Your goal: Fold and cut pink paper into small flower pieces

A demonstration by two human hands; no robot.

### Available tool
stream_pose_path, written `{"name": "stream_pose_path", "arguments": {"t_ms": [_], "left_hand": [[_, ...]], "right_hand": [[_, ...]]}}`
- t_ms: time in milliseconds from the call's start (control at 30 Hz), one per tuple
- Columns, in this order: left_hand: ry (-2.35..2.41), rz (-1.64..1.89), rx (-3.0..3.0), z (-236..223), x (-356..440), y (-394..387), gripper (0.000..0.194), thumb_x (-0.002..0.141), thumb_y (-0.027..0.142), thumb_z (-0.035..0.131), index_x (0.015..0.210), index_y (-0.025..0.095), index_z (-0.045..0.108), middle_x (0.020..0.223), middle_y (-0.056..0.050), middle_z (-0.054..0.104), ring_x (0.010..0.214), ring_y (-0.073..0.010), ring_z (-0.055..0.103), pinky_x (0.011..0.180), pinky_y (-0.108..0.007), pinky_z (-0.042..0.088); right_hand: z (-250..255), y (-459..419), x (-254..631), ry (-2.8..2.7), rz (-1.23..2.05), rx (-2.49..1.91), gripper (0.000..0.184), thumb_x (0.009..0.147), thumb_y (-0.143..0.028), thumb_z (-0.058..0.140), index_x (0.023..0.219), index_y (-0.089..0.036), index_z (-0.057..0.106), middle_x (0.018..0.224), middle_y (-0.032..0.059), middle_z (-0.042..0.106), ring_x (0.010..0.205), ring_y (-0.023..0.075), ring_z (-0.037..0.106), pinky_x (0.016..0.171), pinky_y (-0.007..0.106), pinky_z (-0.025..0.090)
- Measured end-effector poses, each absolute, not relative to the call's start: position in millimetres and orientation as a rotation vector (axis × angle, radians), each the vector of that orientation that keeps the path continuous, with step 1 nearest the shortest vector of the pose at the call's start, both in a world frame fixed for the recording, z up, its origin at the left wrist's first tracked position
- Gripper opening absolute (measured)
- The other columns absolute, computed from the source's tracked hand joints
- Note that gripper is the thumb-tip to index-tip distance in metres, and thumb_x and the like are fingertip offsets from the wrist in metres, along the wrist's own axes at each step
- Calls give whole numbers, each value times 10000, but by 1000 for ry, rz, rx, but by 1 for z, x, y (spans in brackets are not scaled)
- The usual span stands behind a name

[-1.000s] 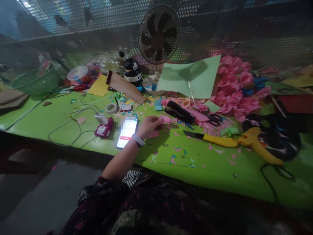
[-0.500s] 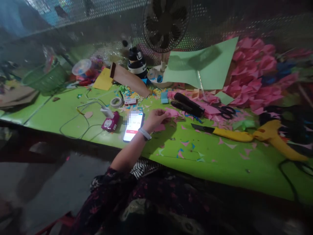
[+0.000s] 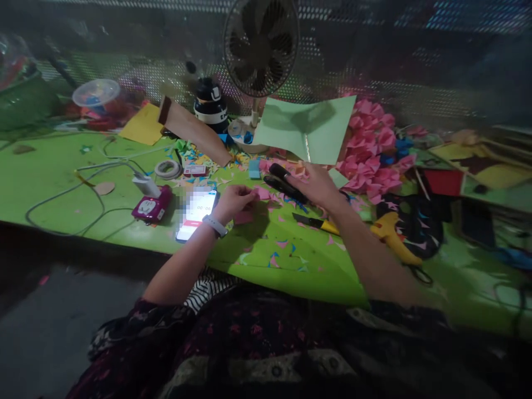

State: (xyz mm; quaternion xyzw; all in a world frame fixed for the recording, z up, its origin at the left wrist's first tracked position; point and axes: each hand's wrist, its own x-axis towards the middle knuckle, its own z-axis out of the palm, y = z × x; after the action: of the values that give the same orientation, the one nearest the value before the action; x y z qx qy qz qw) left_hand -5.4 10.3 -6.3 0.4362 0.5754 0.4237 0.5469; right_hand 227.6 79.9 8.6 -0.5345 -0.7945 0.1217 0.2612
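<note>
My left hand (image 3: 236,203), with a pale band on its wrist, pinches a small piece of pink paper (image 3: 262,193) just above the green tabletop (image 3: 233,260). Another pink piece (image 3: 243,216) lies under its fingers. My right hand (image 3: 318,185) has its fingers closed around the rear of a black stapler (image 3: 286,188), which lies among pink scraps. Below that hand is a yellow-handled cutter knife (image 3: 310,220), partly covered by my forearm. Beside my left wrist a lit phone (image 3: 200,213) lies flat.
Behind stand a fan (image 3: 261,47), a black bottle (image 3: 211,108) and a propped pale green sheet (image 3: 307,124). Folded pink paper pieces (image 3: 369,144) are heaped right of it. A yellow glue gun (image 3: 394,238) lies right; a purple adapter (image 3: 153,206) with cables lies left.
My right hand has come into view from the right and reached the stapler. My left hand keeps its pinch on the pink paper. The camera view has shifted.
</note>
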Motion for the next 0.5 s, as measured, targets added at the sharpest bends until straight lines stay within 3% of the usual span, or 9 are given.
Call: {"name": "stream_pose_path", "arguments": {"t_ms": [133, 500], "left_hand": [[1391, 1012, 966, -7, -8, 12, 165, 781, 182, 776, 676, 131, 658, 619, -19, 660, 520, -99, 591, 558, -244, 488], [1542, 1121, 1109, -29, -18, 19, 139, 775, 215, 755, 681, 132, 695, 614, -48, 673, 557, -119, 593, 579, -235, 458]], "right_hand": [[-4, 81, 220, -2274, 359, -1569, 229, 812, -287, 725, 998, -158, 691, 943, 136, 689, 905, 320, 635, 821, 470, 508], [0, 41, 229, -2379, 618, -1243, 309, 807, -289, 693, 1105, -204, 707, 1102, 114, 707, 1032, 316, 622, 898, 468, 476]]}}
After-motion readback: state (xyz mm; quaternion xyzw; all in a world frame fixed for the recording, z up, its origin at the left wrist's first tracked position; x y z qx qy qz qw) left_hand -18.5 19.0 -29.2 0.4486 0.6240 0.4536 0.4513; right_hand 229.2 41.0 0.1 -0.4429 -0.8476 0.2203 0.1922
